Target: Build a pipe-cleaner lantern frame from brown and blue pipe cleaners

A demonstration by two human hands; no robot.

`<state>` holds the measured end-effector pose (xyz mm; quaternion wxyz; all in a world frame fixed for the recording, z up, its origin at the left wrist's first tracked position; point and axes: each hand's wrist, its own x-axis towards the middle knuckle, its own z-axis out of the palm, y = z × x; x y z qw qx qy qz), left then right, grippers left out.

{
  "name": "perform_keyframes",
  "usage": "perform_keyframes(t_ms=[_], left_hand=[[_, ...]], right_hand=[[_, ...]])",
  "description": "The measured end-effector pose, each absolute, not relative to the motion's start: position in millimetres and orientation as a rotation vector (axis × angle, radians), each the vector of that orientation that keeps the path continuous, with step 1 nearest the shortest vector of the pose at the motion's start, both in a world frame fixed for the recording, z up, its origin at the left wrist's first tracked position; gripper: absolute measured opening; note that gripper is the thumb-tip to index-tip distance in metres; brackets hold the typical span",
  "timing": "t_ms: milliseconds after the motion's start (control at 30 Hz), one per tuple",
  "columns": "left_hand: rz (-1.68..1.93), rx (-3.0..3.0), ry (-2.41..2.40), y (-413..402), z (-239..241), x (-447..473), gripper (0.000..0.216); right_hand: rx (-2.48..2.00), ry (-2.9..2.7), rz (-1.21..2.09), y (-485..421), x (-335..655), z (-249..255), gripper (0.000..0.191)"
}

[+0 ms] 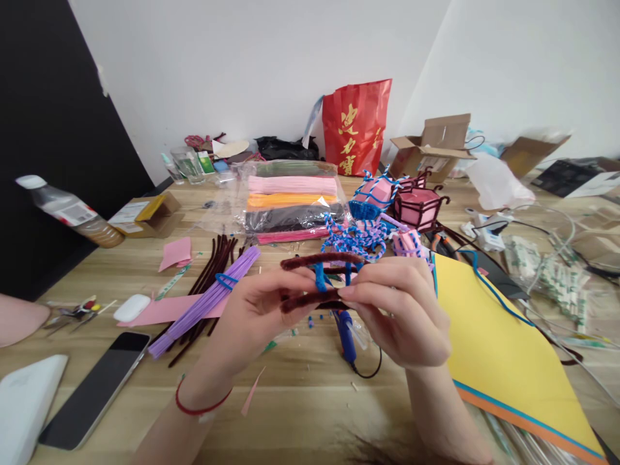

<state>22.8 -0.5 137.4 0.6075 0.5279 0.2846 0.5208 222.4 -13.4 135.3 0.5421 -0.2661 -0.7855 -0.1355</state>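
Observation:
Between my hands, above the table, is a small frame of brown pipe cleaners [320, 259] joined by short blue pipe-cleaner posts [320, 278]. My left hand [264, 310] pinches its left end. With thumb and fingers closed, my right hand [402, 310] grips the right side near a blue post. Part of the frame is hidden behind my fingers. Below it a blue glue gun [345, 336] lies on the table. A bundle of purple pipe cleaners [208, 300] rests left of my left hand, over several loose brown pipe cleaners [217, 258].
Behind my hands are twisted blue-and-white pipe cleaners [356, 239], a pink-and-brown lantern shape [419, 208] and a plastic pack of coloured pipe cleaners [293, 203]. Yellow sheets [498, 336] lie at right. A phone [97, 391] and a bottle [72, 210] are at left.

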Motion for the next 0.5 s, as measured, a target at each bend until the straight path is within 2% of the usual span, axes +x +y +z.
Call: perform_keyframes(t_ms=[233,400,500], left_hand=[[1.192,1.359,0.681,1.7,131.9,17.8,0.006],[1.243,1.521,0.748,-1.3,131.8,15.1,0.015],[1.337,1.600,0.785,-3.7,134.9,17.4,0.014]], right_hand=[[-0.673,-1.876,-0.353,-14.9,226.4,131.3,0.023],[-0.678,-1.892,-0.381,-16.6,228.5,127.8,0.025],[-0.691,-1.907,-0.407,-17.2,226.4,129.1,0.025]])
